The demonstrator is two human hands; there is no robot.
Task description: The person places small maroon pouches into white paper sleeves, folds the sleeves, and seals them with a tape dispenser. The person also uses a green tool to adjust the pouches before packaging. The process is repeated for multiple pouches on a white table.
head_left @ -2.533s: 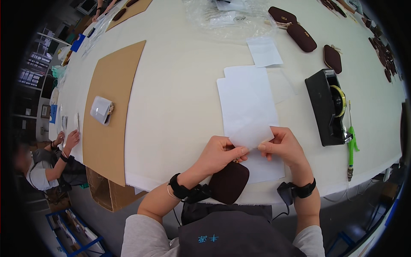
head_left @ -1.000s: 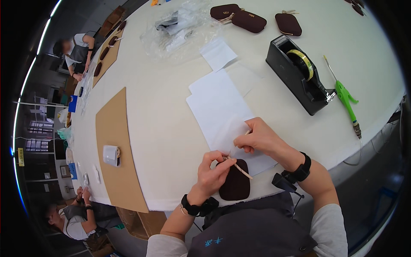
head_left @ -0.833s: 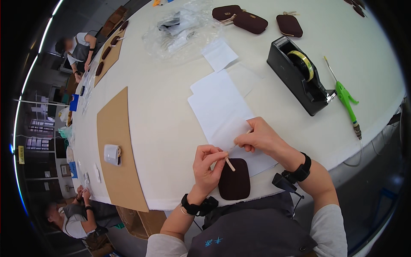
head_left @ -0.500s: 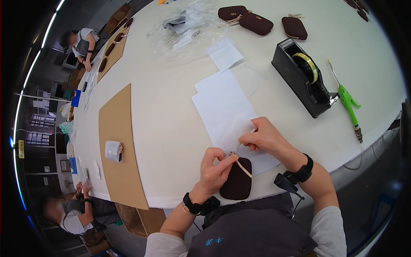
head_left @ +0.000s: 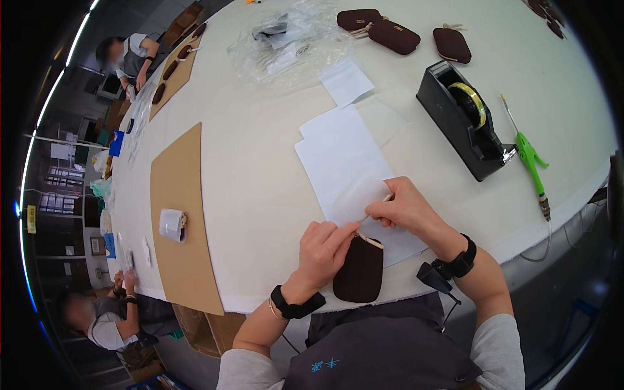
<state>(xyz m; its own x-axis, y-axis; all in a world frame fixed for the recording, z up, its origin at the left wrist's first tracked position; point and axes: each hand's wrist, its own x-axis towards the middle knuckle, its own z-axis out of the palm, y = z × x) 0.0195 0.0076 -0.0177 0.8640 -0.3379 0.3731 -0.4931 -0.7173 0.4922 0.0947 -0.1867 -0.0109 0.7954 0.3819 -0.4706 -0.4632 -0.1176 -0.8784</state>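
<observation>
A dark brown pouch (head_left: 359,274) lies at the table's near edge in front of me, with a beige cord (head_left: 372,241) at its top. My left hand (head_left: 320,252) is closed in a pinch on the cord just above the pouch. Up and to the right, my right hand (head_left: 404,207) pinches the other end of the cord, which runs short and taut between both hands. Beneath the hands are white paper sheets (head_left: 341,153). The fingertips partly hide how the cord is looped.
A black tape dispenser (head_left: 452,123) and a green air gun (head_left: 530,156) with a hose stand to the right. More brown pouches (head_left: 394,37) and clear plastic bags (head_left: 286,49) lie at the back. On the left, a wrapped pouch (head_left: 171,225) rests on cardboard (head_left: 185,273). Two co-workers are farther left.
My left hand has shifted slightly up, and its fingers have closed more tightly near the cord. The cord's loose end no longer lies across the pouch's face. My right hand barely moved.
</observation>
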